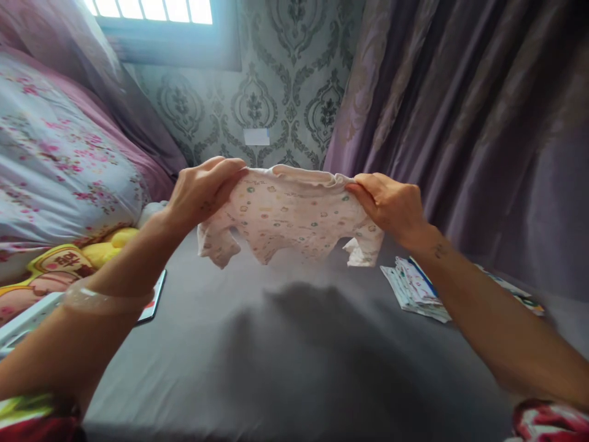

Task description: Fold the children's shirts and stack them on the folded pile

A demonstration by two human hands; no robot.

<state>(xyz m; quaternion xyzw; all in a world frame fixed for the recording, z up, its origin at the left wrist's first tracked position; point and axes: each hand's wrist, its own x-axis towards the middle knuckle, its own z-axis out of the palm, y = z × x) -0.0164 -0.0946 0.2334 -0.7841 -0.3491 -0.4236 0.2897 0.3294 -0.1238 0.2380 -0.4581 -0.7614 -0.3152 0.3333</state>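
A small pale pink baby garment (289, 215) with little printed dots hangs in the air above a grey bed sheet (285, 356). My left hand (202, 190) pinches its upper left edge, fingers closed on the cloth. My right hand (391, 205) pinches the upper right edge in the same way. The garment is stretched flat between both hands, its short sleeves or legs dangling below. A clear bangle (105, 301) sits on my left wrist.
A folded patterned cloth (416, 288) lies on the sheet at the right. Floral bedding (59, 159) and a yellow soft item (113, 242) are piled at the left, with a dark tablet (154, 301) beside them. Purple curtains (460, 123) hang behind.
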